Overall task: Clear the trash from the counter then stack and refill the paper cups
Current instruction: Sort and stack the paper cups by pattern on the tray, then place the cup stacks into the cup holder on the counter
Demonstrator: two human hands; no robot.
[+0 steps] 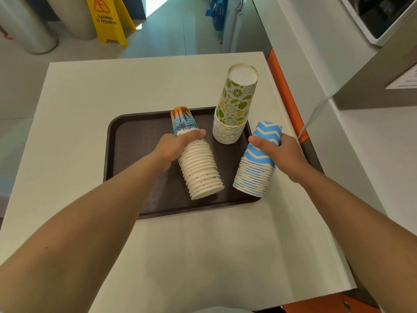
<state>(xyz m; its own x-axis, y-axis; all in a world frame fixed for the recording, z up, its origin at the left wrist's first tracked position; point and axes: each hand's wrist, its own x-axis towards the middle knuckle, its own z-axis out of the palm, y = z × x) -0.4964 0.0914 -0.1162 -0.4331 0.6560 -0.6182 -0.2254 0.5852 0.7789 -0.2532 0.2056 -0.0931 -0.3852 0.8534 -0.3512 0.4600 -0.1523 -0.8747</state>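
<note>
White tabletop (158, 86) carries a dark tray (135, 143) with a lime-print cup stack (234, 105) upright. Left hand (173, 147) grips the white stack (198, 168); right hand (279, 150) grips the blue stack (257, 159), both tilted, rims down. Best to set each upright gently, rims flat on the tray beside the lime one.

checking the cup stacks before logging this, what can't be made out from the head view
- Fingers of the left hand: behind the orange-and-blue cup stack.
- Fingers of the right hand: behind the blue zigzag cup stack.
- Whether either held stack rests on the tray: unclear.
- Machine, top right: cut off by the frame edge.
</note>
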